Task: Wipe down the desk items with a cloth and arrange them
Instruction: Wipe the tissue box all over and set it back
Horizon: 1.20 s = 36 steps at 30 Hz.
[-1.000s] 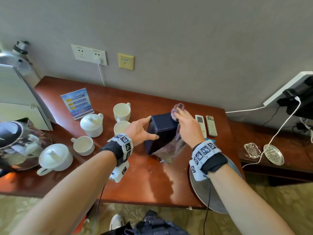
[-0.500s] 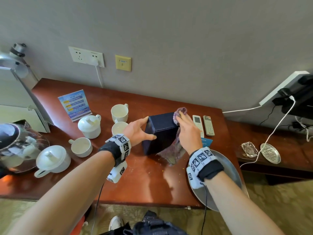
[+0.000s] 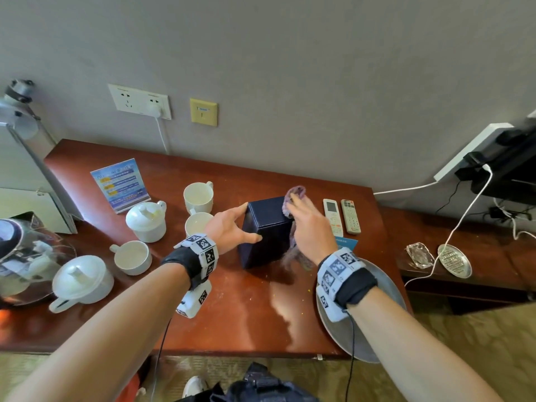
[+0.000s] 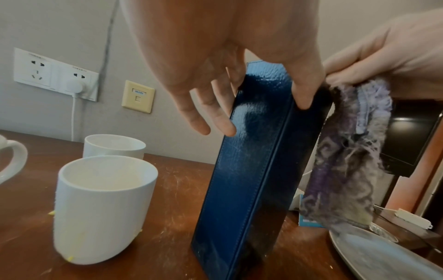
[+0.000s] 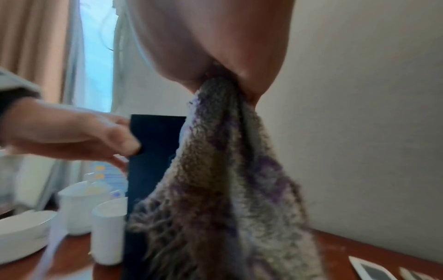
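Jutting over the near right edge of the counter (image 3: 232,323), a round metal tray (image 3: 385,288) lies partly under the right forearm. Further in, a dark blue box (image 3: 266,233) stands upright near the middle of the counter. The left hand (image 3: 229,227) steadies it, thumb on the near face and fingers spread along the left side. The right hand (image 3: 310,227) pinches a frayed purple-grey cloth (image 3: 293,250) against the box's upper right edge; the cloth hangs down the right side toward the counter. A blue card (image 3: 346,243) lies just right of the box, partly hidden by the right wrist. Crowding the left hand are two white mugs (image 4: 103,206), the nearer one close beside the box. Further left stand a low cup (image 3: 132,256) and two lidded white pots (image 3: 146,220). Beyond, two remotes (image 3: 342,217) lie side by side to the right of the box, and a blue leaflet stand (image 3: 120,184) sits toward the wall on the left.
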{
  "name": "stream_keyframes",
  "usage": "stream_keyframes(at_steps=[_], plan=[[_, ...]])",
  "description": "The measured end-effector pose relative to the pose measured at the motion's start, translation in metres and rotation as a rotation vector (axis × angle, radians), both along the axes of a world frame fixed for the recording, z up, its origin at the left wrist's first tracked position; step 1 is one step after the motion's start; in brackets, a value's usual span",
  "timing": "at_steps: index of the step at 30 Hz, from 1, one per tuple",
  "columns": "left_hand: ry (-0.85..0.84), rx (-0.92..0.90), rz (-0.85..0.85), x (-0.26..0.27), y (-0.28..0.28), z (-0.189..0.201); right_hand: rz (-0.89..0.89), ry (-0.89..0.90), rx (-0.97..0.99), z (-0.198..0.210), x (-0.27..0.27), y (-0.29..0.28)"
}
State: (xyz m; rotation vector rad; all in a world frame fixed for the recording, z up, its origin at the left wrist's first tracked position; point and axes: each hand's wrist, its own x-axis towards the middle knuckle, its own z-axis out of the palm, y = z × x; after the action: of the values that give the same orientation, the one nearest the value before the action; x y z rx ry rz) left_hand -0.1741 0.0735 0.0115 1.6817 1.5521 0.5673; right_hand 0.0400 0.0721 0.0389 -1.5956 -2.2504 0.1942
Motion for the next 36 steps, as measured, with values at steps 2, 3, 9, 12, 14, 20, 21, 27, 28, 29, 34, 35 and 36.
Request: stream_keyframes(at_steps=[2,3,9,12,14,20,21,27,28,29,34,35,36], plan=[[-0.02,0.01,0.008,0.0,0.0,-0.001,0.101,0.022,0.008,-0.004,-0.02,-0.016],[-0.032,0.017,0.008,0.0,0.0,0.0,0.146,0.026,0.0,-0.006,-0.026,-0.021],[-0.057,0.007,0.003,0.0,0.0,-0.002,0.023,0.015,-0.014,-0.007,0.009,-0.001],[-0.06,0.007,0.007,0.0,-0.001,-0.003,-0.076,0.067,-0.001,-0.004,0.013,0.006],[-0.06,0.016,0.015,0.0,-0.001,-0.003,-0.043,0.062,0.021,-0.003,-0.006,-0.003],[-0.052,0.055,-0.012,-0.001,0.0,-0.002,0.162,0.076,-0.024,-0.006,-0.041,-0.023],[-0.052,0.042,-0.006,-0.001,0.0,-0.001,0.147,0.052,-0.01,-0.005,-0.032,-0.019],[-0.104,0.017,0.016,0.002,-0.004,-0.004,-0.085,0.044,-0.047,0.003,0.014,0.007],[-0.107,0.008,0.02,0.002,-0.004,-0.005,-0.084,0.047,-0.048,0.004,0.011,0.006],[-0.106,0.0,0.023,0.002,-0.004,-0.005,-0.07,0.051,-0.045,0.004,0.005,0.003],[-0.107,0.028,0.023,0.001,-0.002,-0.007,0.132,0.044,-0.022,-0.006,-0.024,-0.024],[-0.113,0.038,0.02,0.002,-0.003,-0.009,0.132,0.039,-0.018,-0.006,-0.022,-0.024],[-0.118,0.048,0.011,0.002,-0.003,-0.01,0.108,0.029,-0.018,-0.005,-0.019,-0.023]])
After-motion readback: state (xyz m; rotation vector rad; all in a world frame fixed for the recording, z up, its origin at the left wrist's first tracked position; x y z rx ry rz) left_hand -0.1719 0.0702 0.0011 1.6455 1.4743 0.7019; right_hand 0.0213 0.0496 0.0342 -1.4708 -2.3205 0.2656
